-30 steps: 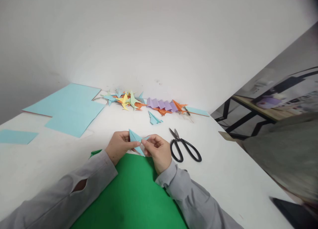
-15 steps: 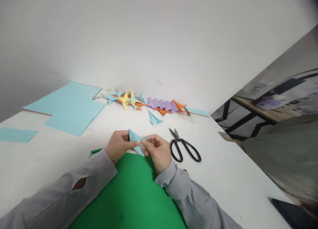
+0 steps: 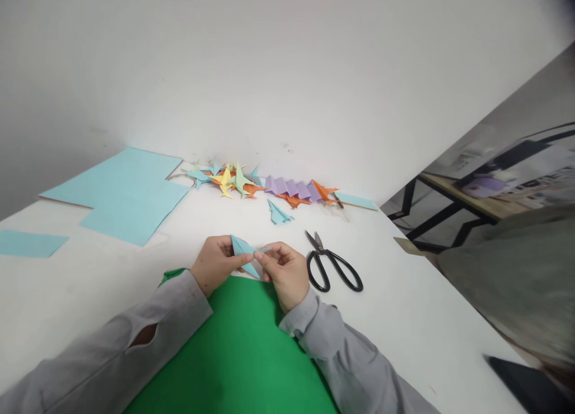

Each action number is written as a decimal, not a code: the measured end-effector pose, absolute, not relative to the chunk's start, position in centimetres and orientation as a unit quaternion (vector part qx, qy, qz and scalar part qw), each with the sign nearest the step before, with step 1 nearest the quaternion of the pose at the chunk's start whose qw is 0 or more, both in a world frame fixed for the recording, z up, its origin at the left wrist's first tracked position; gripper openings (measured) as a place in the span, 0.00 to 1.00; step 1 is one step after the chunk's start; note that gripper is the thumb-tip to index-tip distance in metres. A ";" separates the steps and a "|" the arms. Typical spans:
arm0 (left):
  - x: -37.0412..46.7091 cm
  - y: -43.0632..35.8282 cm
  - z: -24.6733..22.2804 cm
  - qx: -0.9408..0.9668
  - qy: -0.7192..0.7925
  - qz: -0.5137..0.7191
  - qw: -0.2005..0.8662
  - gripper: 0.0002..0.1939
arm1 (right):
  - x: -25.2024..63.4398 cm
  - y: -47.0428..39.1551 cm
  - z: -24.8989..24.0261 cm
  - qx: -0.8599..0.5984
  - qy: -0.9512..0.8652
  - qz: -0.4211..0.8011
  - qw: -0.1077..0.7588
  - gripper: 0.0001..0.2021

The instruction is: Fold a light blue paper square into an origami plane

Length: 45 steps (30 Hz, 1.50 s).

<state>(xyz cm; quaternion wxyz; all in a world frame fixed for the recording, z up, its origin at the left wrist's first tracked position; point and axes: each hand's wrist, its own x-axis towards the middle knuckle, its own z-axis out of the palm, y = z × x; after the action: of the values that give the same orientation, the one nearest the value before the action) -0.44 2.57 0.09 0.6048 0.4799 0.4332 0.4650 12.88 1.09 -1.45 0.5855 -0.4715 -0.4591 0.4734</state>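
A small folded piece of light-blue paper (image 3: 241,246) is held between my two hands, just above the near part of the table. My left hand (image 3: 215,262) pinches its left side, with the thumb lying across the front. At its right side, my right hand (image 3: 286,270) grips a narrow point between thumb and fingers. The fingertips hide part of the folds. Black-handled scissors (image 3: 324,255) lie a short way right of my right hand, blades slightly apart and pointing away from me. Beyond my hands lies another folded blue paper piece (image 3: 279,212).
Several folded paper figures (image 3: 233,180) in mixed colours are heaped along the wall, beside a pleated purple strip (image 3: 291,188). Large blue sheets (image 3: 135,204) and a small blue rectangle (image 3: 33,244) lie at left. A dark flat object (image 3: 525,381) sits at the near right edge.
The blue paper has tilted slightly in my fingers, its top corner dipping a little and its lower corner rising. Both hands keep almost the same place and grip.
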 end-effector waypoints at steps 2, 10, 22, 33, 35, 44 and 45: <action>-0.4 2.6 0.2 0.475 0.436 0.468 0.604 0.10 | 12.8 1.0 -1.3 -0.472 -0.460 0.474 0.584 0.11; -0.5 2.4 0.2 0.472 0.443 0.473 0.598 0.10 | 13.1 0.7 -1.0 -0.447 -0.459 0.522 0.563 0.06; -0.6 2.5 0.2 0.466 0.433 0.474 0.608 0.09 | 12.9 0.5 -0.9 -0.450 -0.540 0.512 0.493 0.12; -0.7 2.5 0.1 0.469 0.415 0.480 0.614 0.10 | 12.9 0.6 -1.0 -0.417 -0.561 0.509 0.502 0.14; -0.6 2.5 0.1 0.463 0.418 0.483 0.614 0.10 | 13.0 0.6 -1.0 -0.417 -0.559 0.511 0.502 0.14; -0.5 2.2 0.6 0.440 0.430 0.478 0.627 0.13 | 13.2 0.5 -1.1 -0.407 -0.556 0.543 0.479 0.13; -0.5 2.2 0.6 0.440 0.434 0.476 0.625 0.13 | 13.1 0.5 -1.1 -0.407 -0.555 0.543 0.480 0.14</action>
<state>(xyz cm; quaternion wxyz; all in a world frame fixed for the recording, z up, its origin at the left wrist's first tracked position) -0.51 2.23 0.56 0.6253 0.4404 0.4337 0.4763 13.11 0.47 -1.09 0.4803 -0.4072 -0.5554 0.5431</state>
